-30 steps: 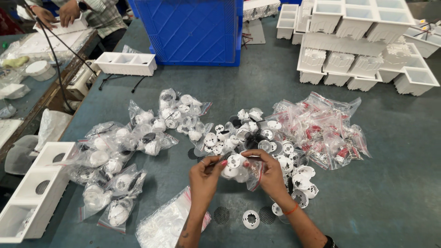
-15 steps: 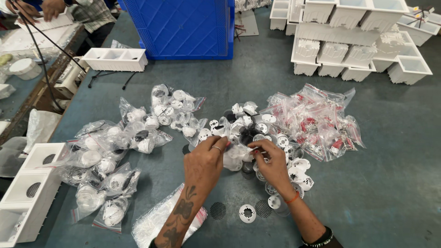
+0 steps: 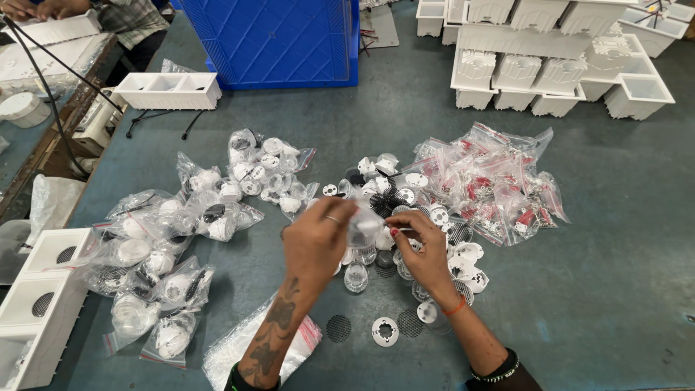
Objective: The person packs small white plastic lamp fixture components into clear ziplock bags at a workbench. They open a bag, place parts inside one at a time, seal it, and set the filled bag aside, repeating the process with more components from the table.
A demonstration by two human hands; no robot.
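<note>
At frame centre, left hand (image 3: pixel 316 242) and right hand (image 3: pixel 422 250) fingers pinch one small clear bag (image 3: pixel 364 226); loose white parts (image 3: pixel 463 255) just beside

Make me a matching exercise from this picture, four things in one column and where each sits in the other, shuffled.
Things:
1. blue plastic crate
2. clear bags of red-and-white parts
3. small clear plastic bag
4. loose white ring-shaped disc

Places:
A. between the left hand and right hand
B. on the table nearest the camera, below both hands
C. far edge, top centre
D. right of the hands

Pairs: 1-C, 2-D, 3-A, 4-B
</note>
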